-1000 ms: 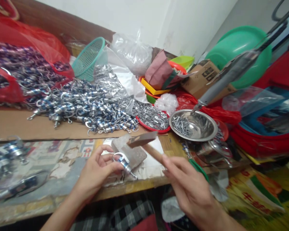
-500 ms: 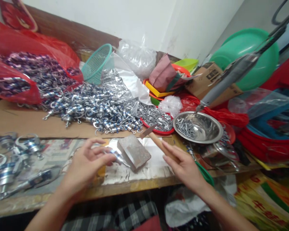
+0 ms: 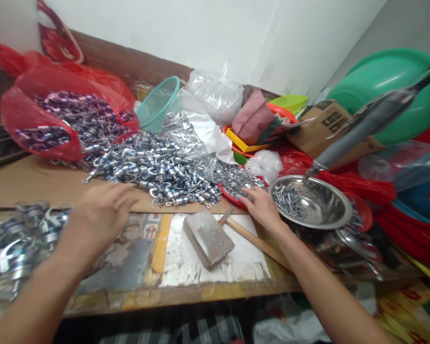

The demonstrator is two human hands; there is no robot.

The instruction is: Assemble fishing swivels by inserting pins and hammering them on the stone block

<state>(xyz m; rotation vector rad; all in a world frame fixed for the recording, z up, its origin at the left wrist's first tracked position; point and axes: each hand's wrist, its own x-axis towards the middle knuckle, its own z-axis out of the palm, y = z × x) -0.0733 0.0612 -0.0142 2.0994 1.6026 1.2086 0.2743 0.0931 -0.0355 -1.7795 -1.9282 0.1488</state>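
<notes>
Has laid the hammer down since a second ago, beside the block near the front edge of the desk, and has let go of the clip held then. Reaches with the left hand toward the clips piled mid-desk; fingers loosely open, empty as far as the blur allows. Rests the right hand on the red tray of small metal parts, just beside the steel bowl toward the right edge; fingers spread on the parts, nothing clearly pinched. Looks to be between pieces: one clip probably finished and dropped with the heap at the left edge. Judging by the big mid-desk pile, leaves most of the work undone.
</notes>
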